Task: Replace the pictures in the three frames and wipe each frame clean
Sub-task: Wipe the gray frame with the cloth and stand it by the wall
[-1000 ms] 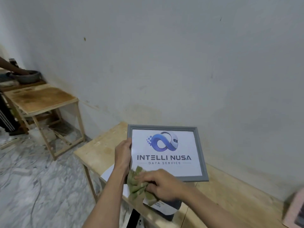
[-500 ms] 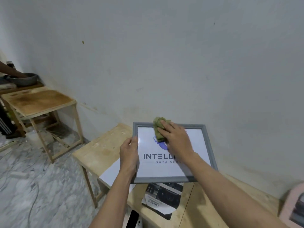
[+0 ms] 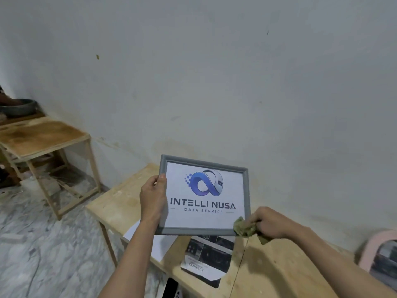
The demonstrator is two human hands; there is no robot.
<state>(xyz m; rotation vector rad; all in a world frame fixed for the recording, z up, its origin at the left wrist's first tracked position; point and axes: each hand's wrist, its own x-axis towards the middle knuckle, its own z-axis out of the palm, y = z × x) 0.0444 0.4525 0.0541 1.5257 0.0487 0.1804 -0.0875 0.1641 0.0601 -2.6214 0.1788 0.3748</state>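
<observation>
The grey rectangular picture frame (image 3: 246, 190) is held up in the air above the light wooden table (image 3: 120, 203), in front of the white wall (image 3: 214, 72). Its long axis runs left to right, a little lower on the right side, and its glass face points toward the camera, leaning back slightly. Inside it is a white printed picture with a blue logo and the words "INTELLI NUSA DATA SERVICE" (image 3: 203, 206), which reads upright.

The left hand (image 3: 153, 197) grasps the left edge of the frame; the thumb lies on the front border and the other fingers go behind, where they are hidden. The right hand (image 3: 268, 222) has its fingers curled around a crumpled olive-green cloth (image 3: 245, 227), and the cloth touches the lower right corner of the frame.

Under the frame, on the table, lie a white sheet of paper (image 3: 137, 233) and a dark printed leaflet (image 3: 209, 259). At the right edge a pale pink frame (image 3: 369, 250) is partly in view. Further left, well apart, stands a second wooden table with a brown top (image 3: 40, 136), and behind it a dark metal bowl (image 3: 19, 107). The floor is grey marble-patterned tile (image 3: 43, 244).
</observation>
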